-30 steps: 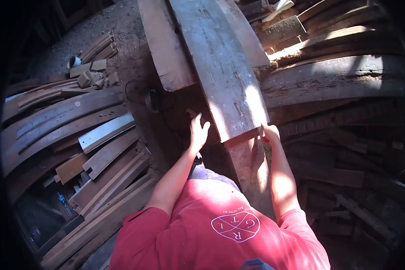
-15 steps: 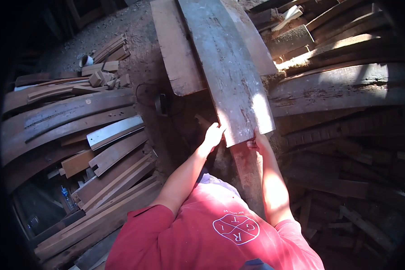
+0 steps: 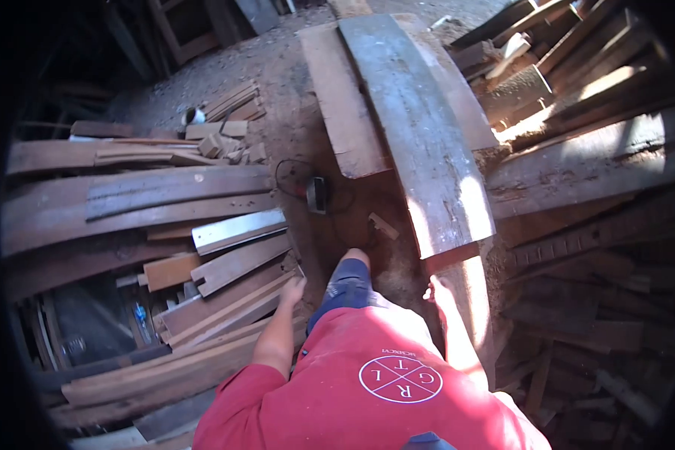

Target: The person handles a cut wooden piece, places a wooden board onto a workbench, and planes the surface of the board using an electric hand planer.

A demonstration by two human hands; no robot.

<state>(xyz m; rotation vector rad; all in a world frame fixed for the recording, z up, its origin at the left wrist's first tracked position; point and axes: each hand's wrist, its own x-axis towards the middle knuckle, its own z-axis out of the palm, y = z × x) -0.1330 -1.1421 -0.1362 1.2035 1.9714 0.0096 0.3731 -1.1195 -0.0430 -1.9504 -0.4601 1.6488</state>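
Note:
A long weathered grey board (image 3: 420, 127) lies over wider brown boards (image 3: 345, 112), its near end in front of me, lit by patches of sun. My right hand (image 3: 441, 291) is just below that end, apart from it, with fingers curled; what it holds, if anything, is too small to name. Beside my left thigh, near the ends of the stacked planks (image 3: 232, 311), is my left hand (image 3: 294, 289); its fingers are mostly hidden. A small wood scrap (image 3: 383, 226) rests on the dusty ground left of the board.
A dark power tool (image 3: 317, 195) with a cord lies on the ground. Stacked timber (image 3: 165, 195) fills the left side, with a white cup (image 3: 193, 116) behind it. More rough planks (image 3: 577, 172) are piled on the right. A blue bottle (image 3: 140, 313) lies among the left wood.
Both hands have let go of the grey board's near end and drawn back, my left hand far to the left. The view has shifted, and my knee now shows.

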